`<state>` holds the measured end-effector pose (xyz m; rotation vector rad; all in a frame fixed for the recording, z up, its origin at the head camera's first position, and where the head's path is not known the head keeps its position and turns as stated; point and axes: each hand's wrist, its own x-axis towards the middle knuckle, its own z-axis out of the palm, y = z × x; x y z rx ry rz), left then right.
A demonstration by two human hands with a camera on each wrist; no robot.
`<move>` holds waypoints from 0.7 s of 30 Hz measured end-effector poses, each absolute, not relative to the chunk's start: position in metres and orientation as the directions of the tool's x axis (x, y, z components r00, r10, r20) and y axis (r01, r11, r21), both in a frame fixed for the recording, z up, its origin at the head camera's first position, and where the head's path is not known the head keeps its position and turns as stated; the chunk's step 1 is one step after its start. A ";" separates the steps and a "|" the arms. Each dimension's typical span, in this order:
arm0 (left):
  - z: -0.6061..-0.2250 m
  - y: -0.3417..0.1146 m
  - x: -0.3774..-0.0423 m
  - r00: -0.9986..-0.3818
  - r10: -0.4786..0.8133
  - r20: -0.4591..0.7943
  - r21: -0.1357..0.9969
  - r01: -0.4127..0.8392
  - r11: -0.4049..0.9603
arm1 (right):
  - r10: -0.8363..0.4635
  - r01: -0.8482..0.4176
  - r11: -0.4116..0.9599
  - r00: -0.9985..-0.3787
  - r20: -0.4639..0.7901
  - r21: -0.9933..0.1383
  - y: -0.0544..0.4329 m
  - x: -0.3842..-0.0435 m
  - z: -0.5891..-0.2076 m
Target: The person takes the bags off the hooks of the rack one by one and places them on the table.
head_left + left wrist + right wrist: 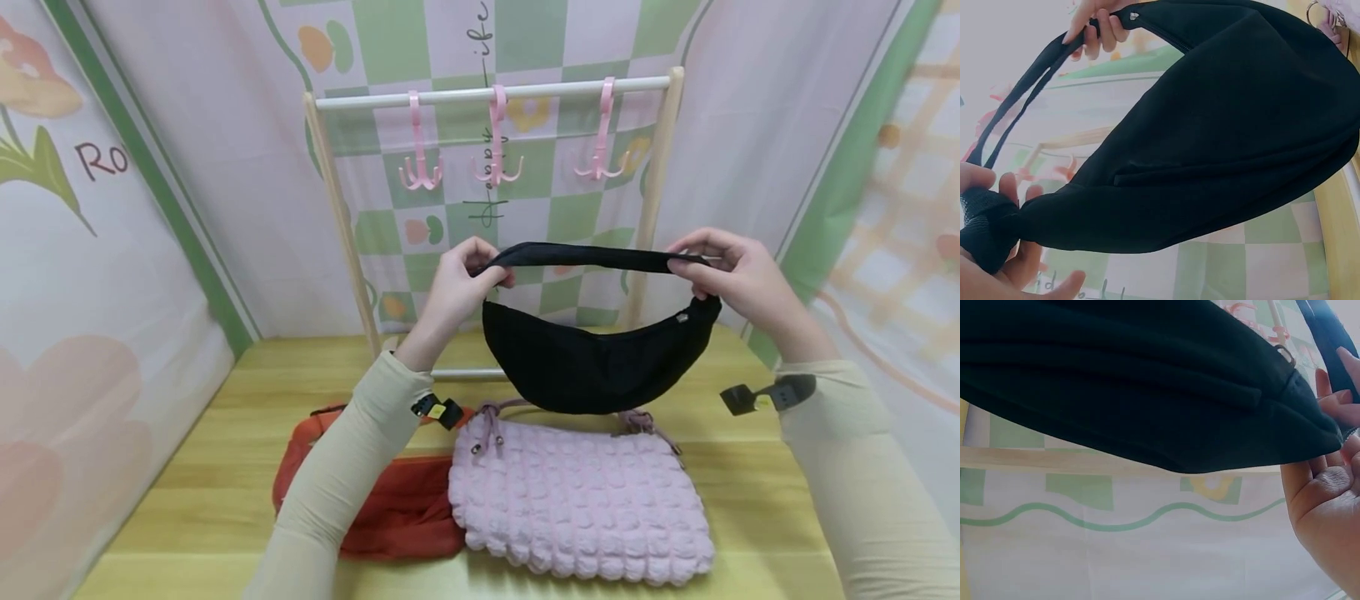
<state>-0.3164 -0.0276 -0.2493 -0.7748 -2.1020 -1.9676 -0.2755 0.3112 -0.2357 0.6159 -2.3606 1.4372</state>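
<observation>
Both hands hold up a black crescent-shaped shoulder bag (600, 362) by its strap (585, 255), in front of the rack. The left hand (467, 279) pinches the strap's left end; in the left wrist view its fingers curl round the gathered strap (988, 225) beside the bag's narrow end. At the other end the right hand (731, 267) grips the strap between thumb and fingers. The bag hangs below the strap, its zipper pull (682, 317) near the right end. Seen from the right wrist, the bag's underside (1147, 419) fills the upper part.
A pink puffy quilted bag (585, 500) lies on the wooden table (765, 500), with a red-orange bag (405, 508) to its left, partly behind the left sleeve. Behind stands a wooden rack (663, 167) whose white bar carries three pink hooks (420, 154).
</observation>
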 end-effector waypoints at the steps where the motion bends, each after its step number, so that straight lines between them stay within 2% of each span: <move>1: -0.250 -0.028 -0.316 -0.853 0.259 0.453 0.883 0.469 -0.003 | -0.199 -0.507 0.396 -0.861 0.468 -0.765 0.311 -0.275 -0.236; 11: -0.254 -0.026 -0.317 -0.862 0.215 0.458 0.889 0.440 -0.130 | -0.207 -0.522 0.293 -0.853 0.480 -0.801 0.314 -0.276 -0.240; 21: -0.256 -0.031 -0.320 -0.853 0.146 0.500 0.866 0.493 -0.085 | -0.187 -0.522 0.259 -0.853 0.488 -0.813 0.315 -0.276 -0.243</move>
